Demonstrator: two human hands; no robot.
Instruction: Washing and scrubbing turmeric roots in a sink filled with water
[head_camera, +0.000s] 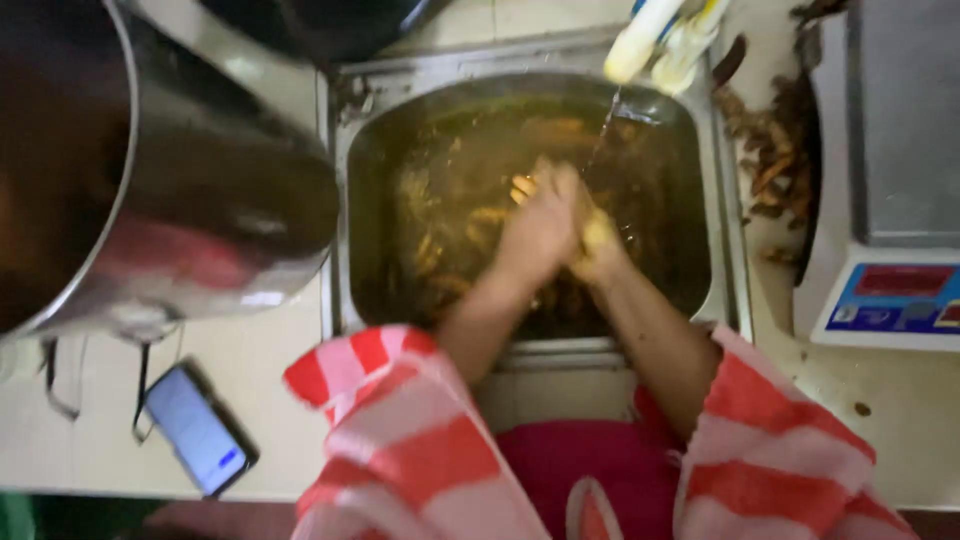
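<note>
A big steel pot (150, 190) stands on the table (270, 400) at the left, its rim overlapping the left edge of the sink (725, 250). The sink, set into the table toward its far edge, holds murky yellow-brown water with many small pale orange pieces (450, 235) lying under the surface. A thin stream of water (603, 130) runs down from the tap (660, 35) at the far rim.

A weighing scale (895, 200) sits at the table's right edge, with a dark heap of scraps (775, 160) between it and the sink. A phone (200, 428) lies near the front left edge.

Over the middle of the sink, the left hand (535, 230) and right hand (597, 245) are pressed together, fingers curled around a small yellowish piece (597, 232) just beside the stream. Blur hides the exact grip.

Judging by the cloudy water and the many pieces lying loose in it, the washing looks under way, with much left to rinse.
</note>
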